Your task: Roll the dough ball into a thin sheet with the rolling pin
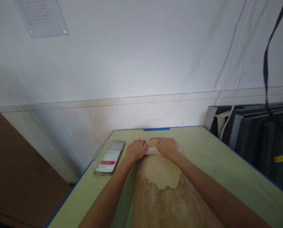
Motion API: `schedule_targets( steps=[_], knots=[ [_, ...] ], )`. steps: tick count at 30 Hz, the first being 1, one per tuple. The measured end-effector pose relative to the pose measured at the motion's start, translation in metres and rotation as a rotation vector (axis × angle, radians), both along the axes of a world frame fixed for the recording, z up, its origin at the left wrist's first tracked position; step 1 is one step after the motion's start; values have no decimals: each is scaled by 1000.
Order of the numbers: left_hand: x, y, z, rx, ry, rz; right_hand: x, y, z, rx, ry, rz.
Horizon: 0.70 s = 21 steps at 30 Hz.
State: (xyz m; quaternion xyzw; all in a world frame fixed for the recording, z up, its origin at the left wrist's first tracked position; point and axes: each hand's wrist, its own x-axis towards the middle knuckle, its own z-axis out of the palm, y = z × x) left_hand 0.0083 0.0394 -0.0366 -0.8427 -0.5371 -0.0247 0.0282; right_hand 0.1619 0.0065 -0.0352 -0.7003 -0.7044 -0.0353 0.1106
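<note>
A pale wooden rolling pin (pixel 152 151) lies crosswise near the far end of a floured wooden board (pixel 153 209). My left hand (pixel 137 149) is closed over its left part, fingers curled down. Over the right part, my right hand (pixel 168 148) grips it the same way. Flattened dough (pixel 164 172) with a ragged near edge spreads on the board just this side of the pin. The dough's far part is hidden by the pin and my hands.
The board rests on a light green table (pixel 191 139) with a blue edge. A phone (pixel 111 158) lies left of my left hand. Dark flat panels (pixel 262 136) lean at the right, near a hanging black strap (pixel 266 63). A white wall (pixel 132 57) stands behind the table.
</note>
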Motion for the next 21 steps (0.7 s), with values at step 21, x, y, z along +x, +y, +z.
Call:
schedule_targets(
  steps=[21],
  knots=[
    [2, 13, 1, -30, 30, 17, 7, 5, -1, -84, -31, 110]
  ],
)
